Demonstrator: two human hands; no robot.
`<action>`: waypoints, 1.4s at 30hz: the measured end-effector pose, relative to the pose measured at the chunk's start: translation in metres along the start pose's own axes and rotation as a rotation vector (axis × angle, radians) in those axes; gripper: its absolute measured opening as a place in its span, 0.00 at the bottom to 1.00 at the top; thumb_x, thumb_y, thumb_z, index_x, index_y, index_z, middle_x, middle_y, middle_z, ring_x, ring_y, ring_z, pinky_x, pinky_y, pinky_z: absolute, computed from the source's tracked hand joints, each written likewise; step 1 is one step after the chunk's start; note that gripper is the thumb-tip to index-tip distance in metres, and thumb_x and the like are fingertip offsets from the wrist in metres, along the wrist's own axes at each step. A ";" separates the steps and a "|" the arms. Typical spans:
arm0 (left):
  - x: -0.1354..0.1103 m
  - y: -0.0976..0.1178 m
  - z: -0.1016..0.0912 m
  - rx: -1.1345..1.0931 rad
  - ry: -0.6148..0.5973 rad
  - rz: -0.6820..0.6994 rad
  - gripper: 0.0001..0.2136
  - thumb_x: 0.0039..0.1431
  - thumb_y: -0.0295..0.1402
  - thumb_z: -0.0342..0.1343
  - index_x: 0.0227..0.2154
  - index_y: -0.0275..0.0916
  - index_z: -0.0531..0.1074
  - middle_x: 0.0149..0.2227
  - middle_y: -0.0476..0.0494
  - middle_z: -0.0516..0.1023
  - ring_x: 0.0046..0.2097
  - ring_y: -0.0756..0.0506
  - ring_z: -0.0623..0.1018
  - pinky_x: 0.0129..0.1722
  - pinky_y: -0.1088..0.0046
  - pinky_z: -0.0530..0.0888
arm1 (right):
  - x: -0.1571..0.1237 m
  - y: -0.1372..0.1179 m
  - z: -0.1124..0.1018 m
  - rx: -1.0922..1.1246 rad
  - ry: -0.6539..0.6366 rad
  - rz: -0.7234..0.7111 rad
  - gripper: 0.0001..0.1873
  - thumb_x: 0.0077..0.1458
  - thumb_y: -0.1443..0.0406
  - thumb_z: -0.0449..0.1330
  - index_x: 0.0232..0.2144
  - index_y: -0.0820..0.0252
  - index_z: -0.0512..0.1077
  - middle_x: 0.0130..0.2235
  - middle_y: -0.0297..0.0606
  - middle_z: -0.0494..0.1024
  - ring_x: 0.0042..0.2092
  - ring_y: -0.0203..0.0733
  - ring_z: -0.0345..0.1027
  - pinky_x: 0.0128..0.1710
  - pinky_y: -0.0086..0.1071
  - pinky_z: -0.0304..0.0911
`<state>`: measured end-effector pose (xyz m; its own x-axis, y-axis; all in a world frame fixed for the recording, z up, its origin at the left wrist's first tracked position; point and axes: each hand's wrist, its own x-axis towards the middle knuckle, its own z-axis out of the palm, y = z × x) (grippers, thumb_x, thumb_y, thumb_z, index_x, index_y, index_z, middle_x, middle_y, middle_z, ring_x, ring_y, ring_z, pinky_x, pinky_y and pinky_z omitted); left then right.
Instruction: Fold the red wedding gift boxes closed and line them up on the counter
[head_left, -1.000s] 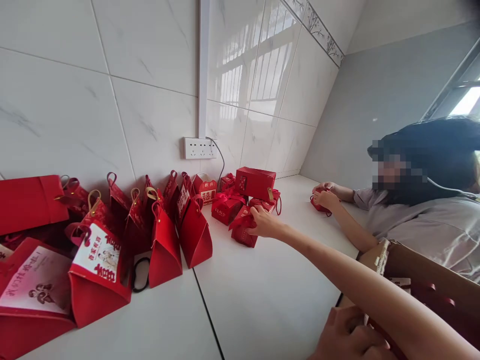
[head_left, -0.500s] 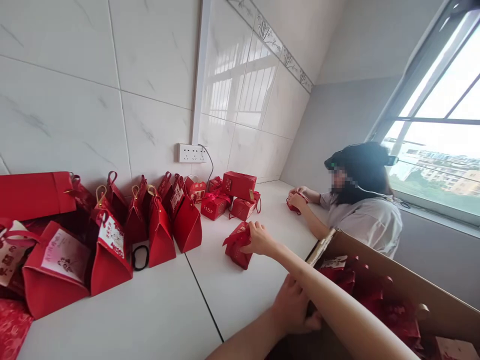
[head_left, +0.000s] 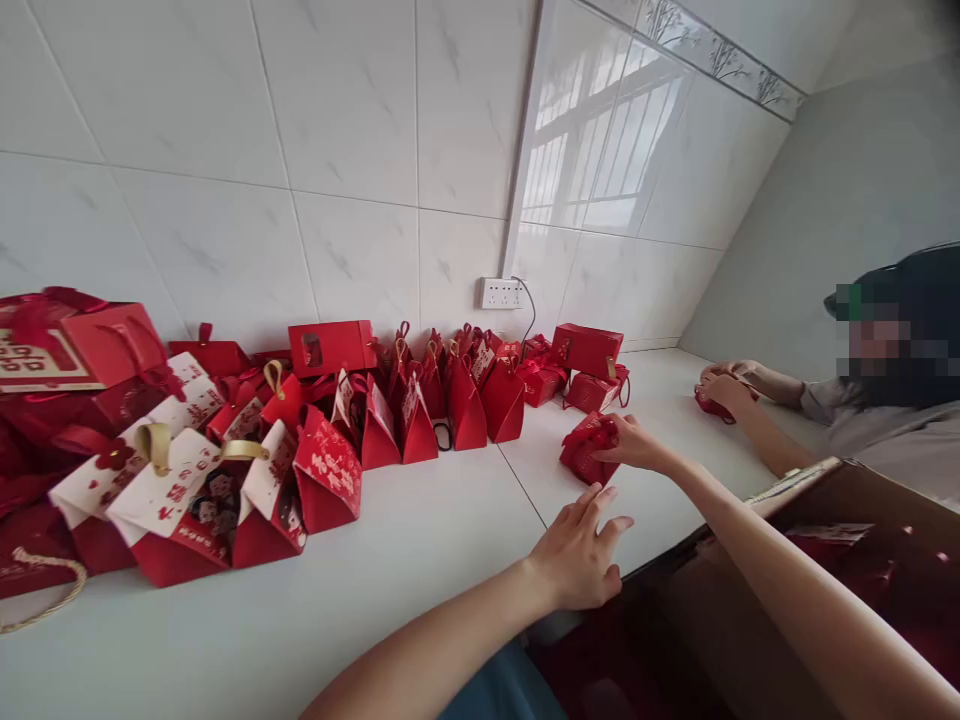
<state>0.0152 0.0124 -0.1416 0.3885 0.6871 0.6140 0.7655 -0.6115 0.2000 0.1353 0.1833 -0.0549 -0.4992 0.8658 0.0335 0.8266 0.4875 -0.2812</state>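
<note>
A small red gift box (head_left: pixel 583 455) with a ribbon rests on the white table in front of me. My right hand (head_left: pixel 630 442) is closed on its upper right edge, the arm reaching in over a cardboard box. Nearer to me, my left hand (head_left: pixel 579 550) hovers over the table by the cardboard box's edge, fingers spread and holding nothing. Just behind the held box stand more red boxes (head_left: pixel 538 382), one of them lying on top of another. To their left is a row of triangular red gift boxes (head_left: pixel 466 405) with loop handles.
The open cardboard box (head_left: pixel 795 480) at lower right holds several red gift boxes. Many red and white boxes (head_left: pixel 176 500) crowd the table's left. A person (head_left: pixel 885 400) at far right handles another red box (head_left: pixel 721 398). A socket strip (head_left: pixel 501 293) is on the tiled wall.
My view has swung left, showing more of the left-hand boxes. My left hand has come off the cardboard box's edge and spread its fingers. My right hand still grips the red gift box.
</note>
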 end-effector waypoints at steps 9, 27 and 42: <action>-0.037 -0.062 -0.062 -0.237 0.570 -0.308 0.15 0.63 0.32 0.44 0.52 0.39 0.57 0.56 0.31 0.61 0.59 0.40 0.65 0.56 0.56 0.67 | -0.060 -0.044 0.006 0.169 -0.104 -0.519 0.37 0.43 0.67 0.62 0.58 0.54 0.62 0.66 0.47 0.52 0.68 0.58 0.41 0.62 0.50 0.53; -0.051 -0.076 -0.052 -0.555 0.510 -0.801 0.25 0.56 0.54 0.46 0.44 0.37 0.65 0.43 0.36 0.74 0.44 0.39 0.76 0.41 0.61 0.74 | -0.014 -0.011 0.000 0.834 1.100 0.090 0.33 0.53 0.58 0.51 0.61 0.53 0.50 0.52 0.46 0.65 0.37 0.39 0.67 0.39 0.37 0.67; 0.008 -0.097 -0.121 -0.443 -0.055 -0.853 0.17 0.54 0.48 0.51 0.22 0.40 0.67 0.24 0.49 0.71 0.30 0.46 0.71 0.32 0.73 0.66 | -0.103 -0.038 0.076 0.957 0.380 0.065 0.27 0.57 0.44 0.48 0.39 0.59 0.70 0.41 0.44 0.74 0.43 0.46 0.69 0.43 0.39 0.65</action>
<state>-0.1179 0.0297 -0.0634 -0.1770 0.9797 0.0936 0.5427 0.0178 0.8397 0.1358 0.0676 -0.1205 -0.2084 0.9468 0.2452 0.2127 0.2886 -0.9335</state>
